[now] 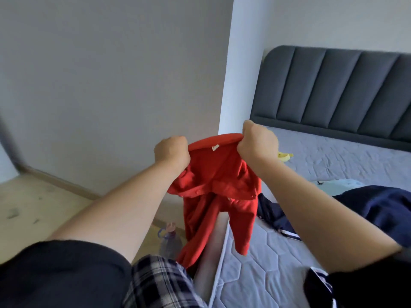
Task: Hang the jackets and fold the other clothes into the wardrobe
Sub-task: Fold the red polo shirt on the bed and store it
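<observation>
I have the red garment (219, 183) held up by its collar over the bed (255, 252) edge, left hand (172, 152) and right hand (258, 141) each with a clenched grip on it, so I judge the next step is laying it flat to fold.

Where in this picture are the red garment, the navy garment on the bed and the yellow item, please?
red garment (219, 174): head view, on its upper body below the collar.
navy garment (378, 210): head view, on its bunched fabric on the mattress.
yellow item (284, 156): head view, on its visible middle.
</observation>
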Demonstrator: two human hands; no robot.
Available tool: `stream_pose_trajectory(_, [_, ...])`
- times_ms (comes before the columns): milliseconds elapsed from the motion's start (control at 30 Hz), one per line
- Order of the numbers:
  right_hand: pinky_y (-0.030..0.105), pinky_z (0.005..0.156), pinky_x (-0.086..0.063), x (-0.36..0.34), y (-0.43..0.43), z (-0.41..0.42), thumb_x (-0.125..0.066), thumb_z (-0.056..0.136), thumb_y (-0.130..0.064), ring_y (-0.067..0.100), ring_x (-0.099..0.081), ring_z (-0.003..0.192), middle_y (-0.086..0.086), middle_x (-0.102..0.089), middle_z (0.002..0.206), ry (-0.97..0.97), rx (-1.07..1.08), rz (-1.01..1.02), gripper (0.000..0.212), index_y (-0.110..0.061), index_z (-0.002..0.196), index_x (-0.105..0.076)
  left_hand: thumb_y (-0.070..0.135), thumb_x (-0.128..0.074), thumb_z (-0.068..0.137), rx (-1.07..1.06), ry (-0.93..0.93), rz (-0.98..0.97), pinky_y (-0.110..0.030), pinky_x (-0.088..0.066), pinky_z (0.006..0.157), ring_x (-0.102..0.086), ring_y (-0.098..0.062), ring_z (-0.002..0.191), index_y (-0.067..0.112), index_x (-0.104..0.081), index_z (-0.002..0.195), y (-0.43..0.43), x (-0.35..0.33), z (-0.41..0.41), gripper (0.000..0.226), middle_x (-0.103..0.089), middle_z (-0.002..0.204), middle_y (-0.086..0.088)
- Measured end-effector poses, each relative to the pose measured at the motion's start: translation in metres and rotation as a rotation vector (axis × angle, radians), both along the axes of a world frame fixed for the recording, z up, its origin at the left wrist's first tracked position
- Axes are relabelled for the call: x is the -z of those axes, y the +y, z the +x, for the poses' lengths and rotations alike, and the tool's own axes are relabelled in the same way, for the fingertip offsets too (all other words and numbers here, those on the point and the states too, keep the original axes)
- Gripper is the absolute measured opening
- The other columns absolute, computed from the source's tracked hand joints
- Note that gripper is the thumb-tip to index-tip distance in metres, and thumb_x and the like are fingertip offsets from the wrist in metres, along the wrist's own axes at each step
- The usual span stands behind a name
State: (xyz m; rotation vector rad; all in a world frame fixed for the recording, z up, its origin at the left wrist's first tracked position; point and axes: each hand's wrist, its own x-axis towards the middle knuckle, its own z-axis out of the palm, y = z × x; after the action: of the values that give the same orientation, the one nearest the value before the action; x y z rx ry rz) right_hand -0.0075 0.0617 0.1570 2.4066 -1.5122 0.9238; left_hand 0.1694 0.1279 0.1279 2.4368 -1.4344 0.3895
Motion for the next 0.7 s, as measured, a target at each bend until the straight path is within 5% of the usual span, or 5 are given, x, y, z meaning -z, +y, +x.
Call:
stream_pose_trajectory(233, [0.032, 0.061, -0.037, -0.075, 0.000, -0.008, -0.043, 0.078, -0.004, 0.029, -0.048, 0.073, 0.006, -0.055, 0.081, -0.176, 0.034, -0.018, 0.019, -0.013, 0.092, -0.052, 0.010, -0.057, 0.078, -0.065, 0.223, -0.541, -0.033, -0.047, 0.074, -0.063, -0.035, 0.097, 0.018, -0.066, 0.103, 0.024, -0.100, 0.001, 0.028, -0.069, 0.100, -0.011])
stream_pose_trajectory(400, [0.027, 0.053, -0.043, -0.101, 0.007, -0.013, -0.041, 0.082, 0.002, 0.027, -0.053, 0.058, 0.005, -0.054, 0.043, -0.139, 0.026, 0.424, 0.022, -0.002, 0.066, -0.055, 0.006, -0.045, 0.081, -0.057, 0.553, -0.114, -0.025, -0.045, 0.054, -0.062, -0.025, 0.061, 0.005, -0.060, 0.073, 0.039, -0.119, -0.016, 0.017, -0.064, 0.059, -0.010])
stream_pose_trajectory(500, [0.029, 0.059, -0.043, -0.109, 0.005, -0.016, -0.039, 0.076, 0.000, 0.031, -0.055, 0.066, 0.008, -0.059, 0.062, -0.391, -0.005, 0.221, 0.021, -0.007, 0.074, -0.059, 0.009, -0.051, 0.080, -0.070, 0.393, -0.480, -0.029, -0.049, 0.071, -0.068, -0.028, 0.087, 0.018, -0.066, 0.108, 0.038, -0.132, -0.008, 0.033, -0.071, 0.093, -0.010])
stream_pose_trajectory(633, [0.013, 0.032, -0.032, -0.111, 0.009, -0.021, -0.028, 0.089, -0.001, 0.019, -0.045, 0.026, 0.008, -0.049, 0.034, -0.186, -0.036, 0.731, 0.033, -0.001, 0.065, -0.050, 0.009, -0.037, 0.091, -0.074, 0.777, -0.230, -0.018, -0.044, 0.040, -0.057, -0.014, 0.033, 0.007, -0.054, 0.091, 0.044, -0.131, -0.007, 0.017, -0.060, 0.055, -0.007])
stream_pose_trajectory(700, [0.020, 0.033, -0.042, -0.120, 0.008, -0.021, -0.031, 0.088, 0.001, 0.021, -0.052, 0.031, 0.016, -0.058, 0.046, -0.429, -0.092, 0.713, 0.030, 0.003, 0.070, -0.055, 0.005, -0.036, 0.089, -0.041, 0.884, -0.362, -0.023, -0.051, 0.043, -0.059, -0.017, 0.034, 0.011, -0.050, 0.079, 0.044, -0.134, -0.011, 0.018, -0.060, 0.047, -0.009])
